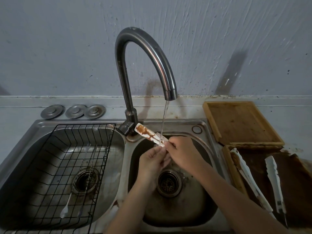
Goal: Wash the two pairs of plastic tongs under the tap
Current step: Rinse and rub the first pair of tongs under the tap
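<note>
A pair of white plastic tongs (148,135) smeared with brown sauce is held over the right sink basin (199,191), tips pointing up and left. My left hand (152,160) grips it from below and my right hand (180,152) pinches it from the right. Water runs from the curved steel tap (143,48) in a thin stream that meets the tongs near my fingers. A second pair of white tongs (249,181) lies open on a dirty brown tray (228,159) at the right, its arms spread apart.
The left basin holds a black wire rack (55,169) with long thin metal utensils (81,176) in it. Three metal drain covers (74,111) lie behind it. A wooden board (239,122) sits on the counter behind the tray.
</note>
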`<state>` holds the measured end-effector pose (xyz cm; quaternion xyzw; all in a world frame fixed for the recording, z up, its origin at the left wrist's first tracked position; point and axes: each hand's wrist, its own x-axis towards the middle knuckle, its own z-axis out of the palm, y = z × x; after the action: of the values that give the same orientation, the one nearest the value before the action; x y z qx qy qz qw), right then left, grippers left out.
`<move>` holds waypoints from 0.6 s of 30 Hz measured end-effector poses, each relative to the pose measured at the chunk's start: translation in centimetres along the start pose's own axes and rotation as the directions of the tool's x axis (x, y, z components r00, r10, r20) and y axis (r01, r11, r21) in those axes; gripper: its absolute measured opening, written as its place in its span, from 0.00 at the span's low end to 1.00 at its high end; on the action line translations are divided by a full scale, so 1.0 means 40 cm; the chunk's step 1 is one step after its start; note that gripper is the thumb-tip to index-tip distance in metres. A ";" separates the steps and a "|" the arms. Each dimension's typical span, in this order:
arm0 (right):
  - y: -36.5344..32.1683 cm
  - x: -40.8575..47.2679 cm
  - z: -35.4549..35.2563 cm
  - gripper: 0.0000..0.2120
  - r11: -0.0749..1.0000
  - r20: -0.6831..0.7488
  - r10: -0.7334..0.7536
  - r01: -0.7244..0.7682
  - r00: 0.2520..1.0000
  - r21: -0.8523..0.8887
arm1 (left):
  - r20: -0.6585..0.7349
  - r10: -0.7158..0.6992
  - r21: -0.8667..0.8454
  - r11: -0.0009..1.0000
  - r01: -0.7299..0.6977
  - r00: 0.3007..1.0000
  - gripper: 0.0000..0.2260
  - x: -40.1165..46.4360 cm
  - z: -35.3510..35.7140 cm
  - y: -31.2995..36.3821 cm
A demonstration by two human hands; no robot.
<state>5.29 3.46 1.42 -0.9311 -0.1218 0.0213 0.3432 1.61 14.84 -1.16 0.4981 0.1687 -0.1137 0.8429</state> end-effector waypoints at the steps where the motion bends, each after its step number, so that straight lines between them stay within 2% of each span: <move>1: 0.000 0.003 0.002 0.17 1.000 0.005 0.009 -0.009 1.000 -0.026 | -0.020 0.008 -0.033 0.999 -0.009 1.000 0.08 -0.003 0.003 -0.010; 4: -0.005 0.005 0.007 0.16 0.996 0.053 0.028 -0.023 0.998 -0.088 | -0.085 0.012 -0.090 0.996 -0.020 0.996 0.08 -0.003 0.005 -0.018; 8: -0.019 -0.004 0.004 0.05 0.989 0.151 -0.005 0.027 0.989 -0.146 | -0.151 0.039 -0.144 0.988 -0.061 0.988 0.09 0.006 0.001 -0.008; 10: -0.026 -0.008 0.004 0.05 0.983 0.154 -0.013 0.041 0.988 -0.179 | -0.211 0.010 -0.175 0.983 -0.047 0.978 0.12 0.007 0.005 -0.008; 14: -0.028 0.000 -0.008 0.03 0.970 0.203 0.072 -0.022 0.977 -0.240 | -0.108 -0.075 -0.097 0.993 0.065 0.991 0.09 0.003 0.012 -0.003; 18: -0.005 -0.015 -0.018 0.07 0.973 0.180 0.045 -0.002 0.983 -0.230 | -0.047 -0.129 -0.101 0.987 0.124 0.990 0.10 0.010 0.006 0.003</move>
<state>4.75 3.00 2.05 -0.9599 -0.1436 0.0971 0.2204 2.05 14.66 -1.13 0.4475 0.2277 -0.1456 0.8525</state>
